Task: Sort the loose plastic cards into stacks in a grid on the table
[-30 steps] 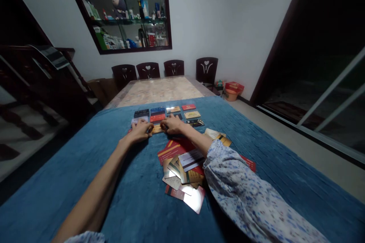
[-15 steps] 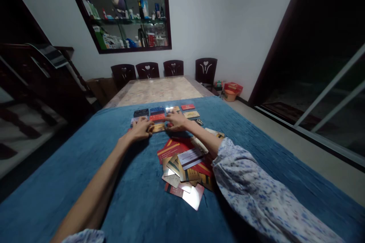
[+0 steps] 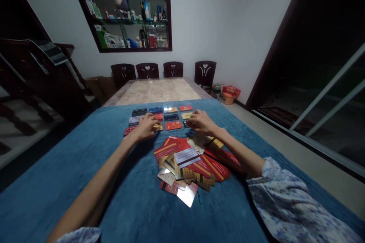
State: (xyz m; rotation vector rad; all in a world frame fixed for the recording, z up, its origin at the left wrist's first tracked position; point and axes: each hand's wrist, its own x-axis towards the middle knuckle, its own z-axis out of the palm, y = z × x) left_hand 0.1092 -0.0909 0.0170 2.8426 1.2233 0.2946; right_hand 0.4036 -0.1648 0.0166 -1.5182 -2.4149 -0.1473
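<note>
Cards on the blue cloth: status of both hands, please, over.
Left hand palm-down on gold card in rows. Right hand touching dark card, right end. Loose pile behind hands, nothing blocking.

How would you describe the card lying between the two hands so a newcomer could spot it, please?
On the blue cloth, beyond the loose pile of cards, cards lie in neat rows. The nearest row runs between the left hand and the right hand. The orange-red card there lies fully uncovered, with a dark card directly behind it.
</note>
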